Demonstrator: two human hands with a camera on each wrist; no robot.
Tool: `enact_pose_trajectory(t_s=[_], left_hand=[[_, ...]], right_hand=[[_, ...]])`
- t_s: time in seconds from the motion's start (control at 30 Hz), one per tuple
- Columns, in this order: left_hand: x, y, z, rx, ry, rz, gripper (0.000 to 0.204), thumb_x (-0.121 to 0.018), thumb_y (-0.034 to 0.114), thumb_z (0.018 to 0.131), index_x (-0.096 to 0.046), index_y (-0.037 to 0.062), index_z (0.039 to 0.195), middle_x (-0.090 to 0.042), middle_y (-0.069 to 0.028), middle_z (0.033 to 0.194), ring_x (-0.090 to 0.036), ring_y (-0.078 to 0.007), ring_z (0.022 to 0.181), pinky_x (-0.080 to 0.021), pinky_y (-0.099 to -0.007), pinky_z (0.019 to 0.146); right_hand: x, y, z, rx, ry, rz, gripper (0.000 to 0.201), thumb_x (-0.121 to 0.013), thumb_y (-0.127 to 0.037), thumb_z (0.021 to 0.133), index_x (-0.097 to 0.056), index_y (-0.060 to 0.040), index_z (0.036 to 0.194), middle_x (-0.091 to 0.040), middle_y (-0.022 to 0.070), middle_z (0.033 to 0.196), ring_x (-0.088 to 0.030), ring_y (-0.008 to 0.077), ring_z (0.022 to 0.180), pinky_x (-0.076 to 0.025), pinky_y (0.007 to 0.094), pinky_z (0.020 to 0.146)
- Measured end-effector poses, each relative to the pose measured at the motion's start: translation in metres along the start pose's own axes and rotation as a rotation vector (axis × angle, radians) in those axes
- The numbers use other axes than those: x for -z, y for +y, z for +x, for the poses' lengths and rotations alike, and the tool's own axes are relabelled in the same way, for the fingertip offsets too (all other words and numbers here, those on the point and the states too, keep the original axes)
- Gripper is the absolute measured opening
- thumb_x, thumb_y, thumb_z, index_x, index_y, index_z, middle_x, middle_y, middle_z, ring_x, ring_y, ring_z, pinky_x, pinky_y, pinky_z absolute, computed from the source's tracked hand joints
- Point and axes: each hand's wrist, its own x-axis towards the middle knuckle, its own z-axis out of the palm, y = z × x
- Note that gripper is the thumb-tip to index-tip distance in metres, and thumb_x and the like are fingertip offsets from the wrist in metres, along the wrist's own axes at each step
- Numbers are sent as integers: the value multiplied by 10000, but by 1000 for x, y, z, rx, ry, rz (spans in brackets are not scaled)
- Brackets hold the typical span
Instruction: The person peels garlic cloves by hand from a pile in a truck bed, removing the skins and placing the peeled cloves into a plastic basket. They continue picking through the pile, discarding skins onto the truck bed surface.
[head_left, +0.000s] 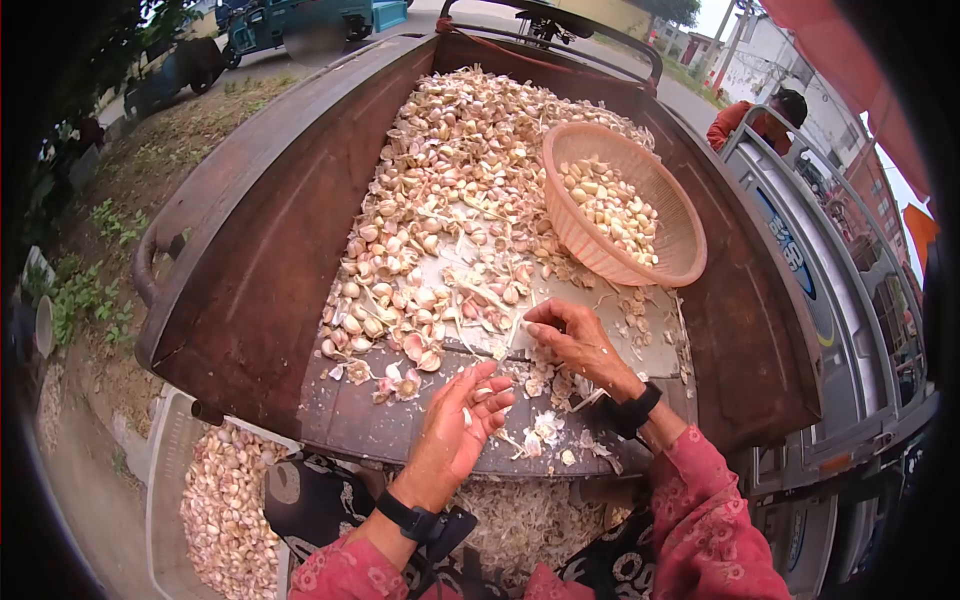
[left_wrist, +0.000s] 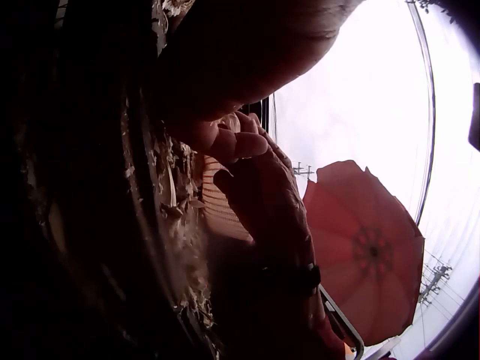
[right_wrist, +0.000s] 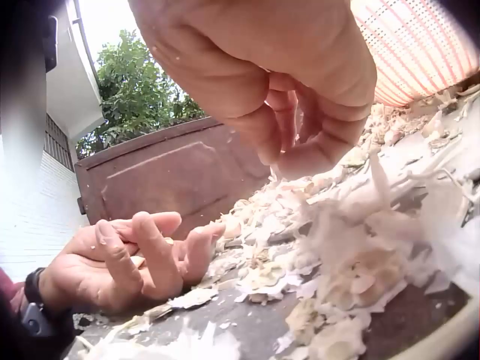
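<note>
Palm up near the bed's front edge, my left hand (head_left: 458, 425) cups a few peeled garlic cloves (head_left: 467, 416) in loosely bent fingers; the right wrist view shows the same hand (right_wrist: 131, 262) from the side. Just right of it and farther forward, my right hand (head_left: 580, 345) has its thumb and fingertips together over the scraps. In the right wrist view this hand (right_wrist: 277, 82) pinches a small pale bit of skin (right_wrist: 274, 172). Unpeeled garlic (head_left: 400, 290) is heaped beyond both hands. The left wrist view is dark, with the right hand (left_wrist: 266, 195) beyond the left fingers.
A pink basket (head_left: 680, 235) of peeled cloves stands on the right of the heap. Rusty metal walls (head_left: 270, 240) enclose the cart bed. Loose skins (head_left: 545, 430) lie near the front edge. A white crate (head_left: 165, 500) of garlic is at lower left. Someone in orange (head_left: 735, 120) is at upper right.
</note>
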Motion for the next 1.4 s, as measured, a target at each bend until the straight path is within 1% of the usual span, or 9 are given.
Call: enact_pose_trajectory(t_s=[0.1, 0.2, 0.4, 0.63, 0.77, 0.87, 1.03, 1.1, 1.4], left_hand=[[-2, -1, -2, 49, 14, -34, 304, -519, 234, 1028, -575, -28, 1171, -648, -117, 986, -624, -167, 803, -504, -233, 614], [9, -6, 4, 58, -26, -13, 291, -519, 234, 1030, -577, -20, 1159, -643, -107, 973, -615, -150, 782, -486, -224, 589], [15, 1, 10, -29, -56, 59, 230, -568, 199, 1009, -582, 5, 1133, -635, -73, 950, -585, -99, 719, -400, -163, 488], [-2, -8, 8, -314, 82, 500, 287, -643, 248, 974, -565, 36, 1150, -593, -7, 853, -506, -44, 635, -360, -151, 475], [6, -19, 12, -405, -22, 663, 332, -669, 331, 952, -581, 33, 1068, -580, 6, 815, -480, -27, 639, -365, -176, 497], [7, -17, 6, -429, -44, 795, 274, -611, 322, 992, -575, 50, 994, -570, 15, 776, -436, -23, 586, -345, -187, 481], [0, -13, -2, -252, -135, 285, 195, -493, 257, 1049, -522, 120, 914, -569, 16, 797, -454, -35, 556, -321, -177, 414], [-1, -13, 0, -205, -87, 172, 187, -498, 256, 1045, -531, 111, 932, -575, 5, 810, -481, -46, 584, -327, -170, 407], [12, 6, 6, -34, -55, -5, 204, -514, 254, 1036, -572, 65, 989, -604, -42, 873, -583, -110, 700, -432, -185, 473]], right_hand=[[-4, -34, -14, -19, -152, 70, 198, -629, -147, 936, -663, 3, 1062, -669, 76, 854, -635, 156, 766, -501, 305, 678], [2, -10, 26, 439, 170, -378, 167, -650, -120, 892, -656, -3, 1011, -622, 185, 896, -623, 341, 862, -487, 410, 736], [4, 17, 75, 389, 73, -550, 168, -672, -131, 859, -630, 11, 939, -630, 193, 874, -631, 348, 859, -486, 424, 728], [-15, -34, -10, 174, 22, -195, 155, -681, -55, 830, -691, -6, 976, -672, 142, 825, -668, 289, 767, -518, 364, 681], [-32, -35, -37, 502, 6, -295, 195, -693, 9, 814, -692, 4, 1009, -706, 139, 827, -695, 233, 748, -542, 348, 670], [-33, -50, -48, 232, -23, -74, 181, -698, 14, 822, -665, 40, 997, -721, 155, 845, -720, 209, 751, -567, 314, 666], [-36, -46, -50, 184, -10, 116, 169, -709, -13, 836, -674, 17, 999, -717, 125, 851, -710, 214, 769, -556, 322, 685], [-34, -42, -44, 618, -53, -324, 189, -747, -96, 848, -698, -17, 1012, -712, 72, 903, -668, 173, 860, -528, 327, 753], [4, 31, 87, 362, 337, -550, 264, -692, -225, 876, -666, 27, 951, -647, 183, 842, -627, 310, 784, -480, 417, 706]])
